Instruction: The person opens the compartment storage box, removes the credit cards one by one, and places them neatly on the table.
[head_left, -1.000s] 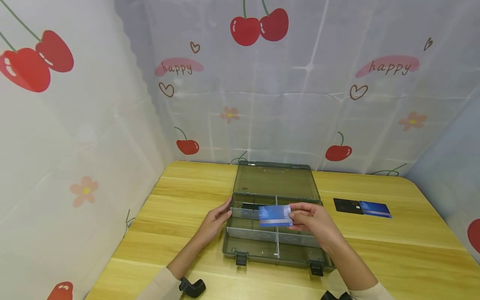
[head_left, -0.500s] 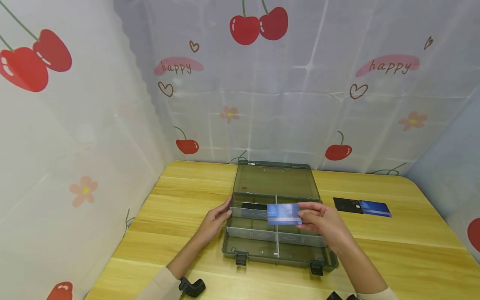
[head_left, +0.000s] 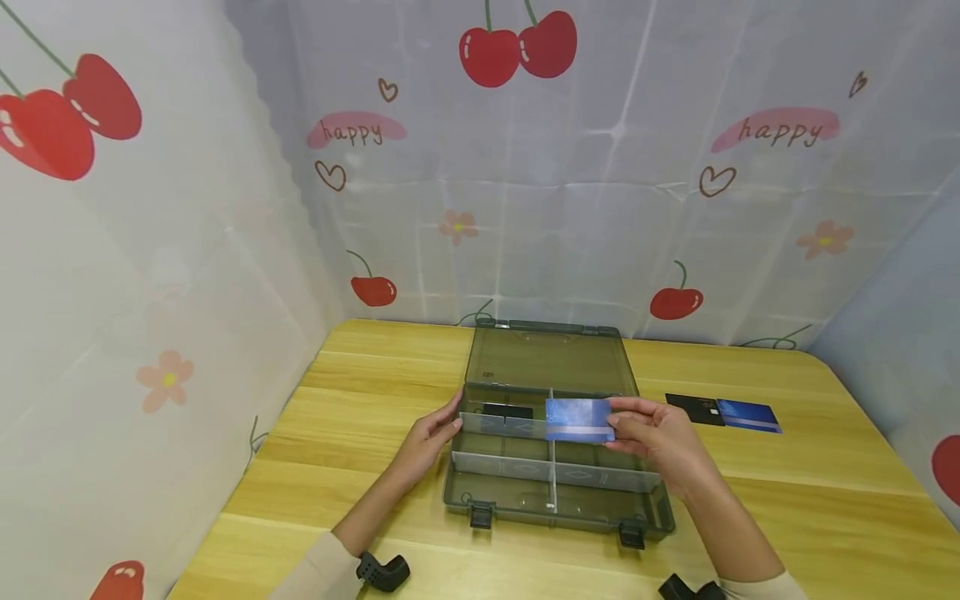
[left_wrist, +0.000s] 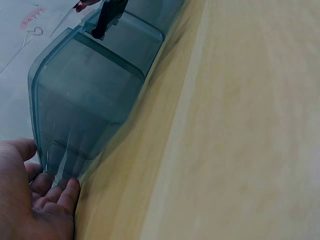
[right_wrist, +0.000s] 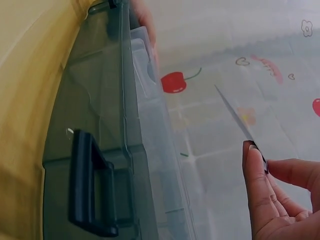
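Note:
A blue card (head_left: 579, 420) with a pale stripe is pinched between the thumb and fingers of my right hand (head_left: 663, 437), held above the back part of the compartment box. In the right wrist view the card (right_wrist: 235, 114) appears nearly edge-on. The dark translucent box (head_left: 495, 518) lies with its lid (head_left: 551, 358) folded back. My left hand (head_left: 427, 442) grips the box's left side near the back. In the left wrist view its thumb is at the rim and its fingers lie against the outer wall. A black card (head_left: 517, 412) sits in the back-left compartment.
Another black card (head_left: 693, 408) and a blue card (head_left: 750, 416) lie together on the wooden table (head_left: 810, 475), right of the box. Pale dividers (head_left: 510, 467) split the box. Two dark latches (head_left: 481, 515) hang at its front. A cherry-printed cloth (head_left: 555, 242) stands behind the table.
My right hand has carried the blue card to the right and slightly up, away from the black card's compartment. The left hand stays on the box.

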